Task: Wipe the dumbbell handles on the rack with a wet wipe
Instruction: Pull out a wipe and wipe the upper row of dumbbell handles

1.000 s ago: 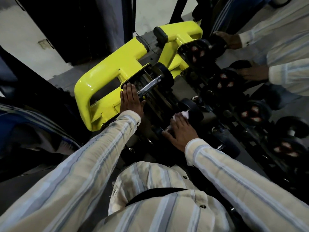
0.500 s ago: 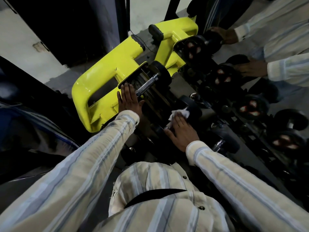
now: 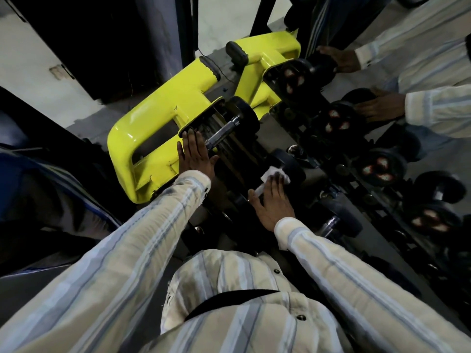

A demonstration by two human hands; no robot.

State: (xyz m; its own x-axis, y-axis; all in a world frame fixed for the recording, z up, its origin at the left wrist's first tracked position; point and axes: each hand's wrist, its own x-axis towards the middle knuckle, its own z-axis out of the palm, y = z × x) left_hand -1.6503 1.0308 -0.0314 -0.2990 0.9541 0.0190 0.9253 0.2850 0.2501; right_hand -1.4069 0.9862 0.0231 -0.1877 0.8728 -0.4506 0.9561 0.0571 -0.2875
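Head view: right hand [image 3: 274, 200] presses wet wipe [image 3: 272, 173] along a dumbbell handle, fingers straight; flat left hand [image 3: 195, 155] braces on yellow frame [image 3: 158, 123].

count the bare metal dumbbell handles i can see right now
2. One bright handle lies beside the left hand at the yellow frame; another sits right of the right hand. The wet wipe may hide a third.
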